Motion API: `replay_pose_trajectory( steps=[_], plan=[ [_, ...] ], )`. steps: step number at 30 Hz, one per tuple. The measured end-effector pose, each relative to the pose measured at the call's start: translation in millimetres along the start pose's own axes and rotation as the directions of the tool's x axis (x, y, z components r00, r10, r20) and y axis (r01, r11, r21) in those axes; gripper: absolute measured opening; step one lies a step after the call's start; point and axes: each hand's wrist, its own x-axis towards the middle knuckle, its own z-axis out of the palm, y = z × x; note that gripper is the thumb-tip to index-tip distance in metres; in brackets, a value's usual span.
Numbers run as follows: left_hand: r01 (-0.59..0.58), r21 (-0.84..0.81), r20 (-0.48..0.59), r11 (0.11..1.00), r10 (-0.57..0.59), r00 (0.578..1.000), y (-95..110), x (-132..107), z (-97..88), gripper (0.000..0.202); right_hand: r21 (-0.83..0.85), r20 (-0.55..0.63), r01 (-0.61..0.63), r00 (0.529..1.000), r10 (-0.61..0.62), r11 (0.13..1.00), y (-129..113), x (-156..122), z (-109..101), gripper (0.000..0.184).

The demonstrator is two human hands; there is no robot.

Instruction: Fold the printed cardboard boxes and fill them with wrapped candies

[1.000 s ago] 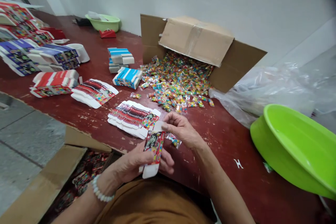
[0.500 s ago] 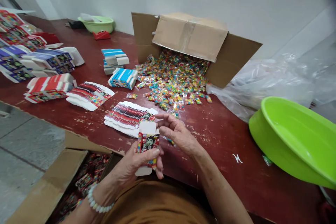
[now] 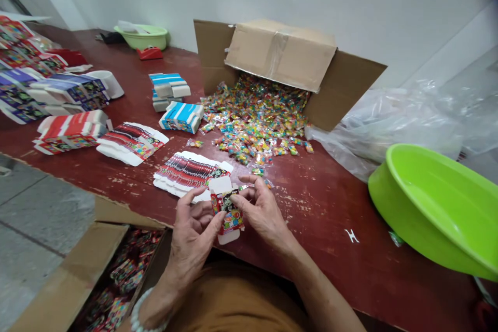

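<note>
A person seated at a dark red desk [image 3: 330, 202] holds a small printed carton [image 3: 229, 216] in both hands, just above the desk's near edge. The left hand [image 3: 192, 233] grips the carton's left side, while the right hand [image 3: 262, 215] pinches its upper right edge, and the white top flap stands open. Just behind the carton lies a stack of flat cartons [image 3: 187, 171]. Beyond that, wrapped candies [image 3: 257, 119] spill from a cardboard box [image 3: 284, 57] tipped on its side. A bright green basin [image 3: 439, 207] sits at the right. An open box of packed cartons [image 3: 116, 275] stands below the desk at the left.
</note>
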Motion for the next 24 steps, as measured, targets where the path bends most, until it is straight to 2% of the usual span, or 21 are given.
replay_pose_trajectory(
  steps=[2, 5, 8, 12, 16, 19, 21, 23, 24],
  plan=[
    [0.005, 0.030, 0.005, 1.000, -0.006, 1.000, 0.2, -0.2, -0.3, 0.063, 0.024, -0.005, 0.043, 0.999, -0.043, 0.999, 3.6, -2.7, 3.8, 0.040],
    [0.065, 0.038, 0.039, 0.997, -0.066, 0.997, 4.2, 2.1, -2.4, 0.051, 0.062, 0.014, 0.085, 0.996, -0.086, 0.994, 7.7, -4.5, 6.1, 0.027],
    [0.131, 0.020, 0.078, 0.991, -0.132, 0.988, 8.4, 5.1, -4.2, 0.034, 0.120, 0.038, 0.023, 0.999, -0.028, 0.992, 8.8, -1.7, 2.6, 0.024],
    [0.215, 0.043, 0.111, 0.976, -0.219, 0.969, 9.5, 7.2, -5.8, 0.031, 0.130, 0.101, -0.115, 0.990, 0.102, 0.985, 7.5, 6.2, -5.9, 0.033],
    [0.193, 0.116, 0.143, 0.974, -0.209, 0.968, 8.8, 8.7, -9.0, 0.029, 0.182, 0.169, -0.141, 0.979, 0.110, 0.973, 8.7, 12.0, -9.7, 0.042],
    [0.167, 0.035, 0.122, 0.985, -0.170, 0.978, 8.3, 8.0, -10.8, 0.032, 0.101, 0.226, -0.044, 0.974, 0.020, 0.994, 10.9, 11.8, -7.4, 0.029],
    [0.208, -0.081, 0.104, 0.975, -0.199, 0.975, 8.4, 5.8, -10.6, 0.043, 0.048, 0.193, 0.066, 0.978, -0.074, 0.997, 11.6, 10.0, -4.1, 0.025],
    [0.320, -0.157, 0.174, 0.934, -0.293, 0.940, 9.0, 3.1, -9.6, 0.051, 0.011, 0.129, 0.172, 0.977, -0.172, 0.985, 10.7, 7.6, -0.8, 0.023],
    [0.395, -0.170, 0.232, 0.903, -0.352, 0.907, 9.3, 1.9, -8.9, 0.051, -0.020, 0.112, 0.219, 0.970, -0.215, 0.976, 9.8, 6.5, 0.4, 0.022]
  ],
)
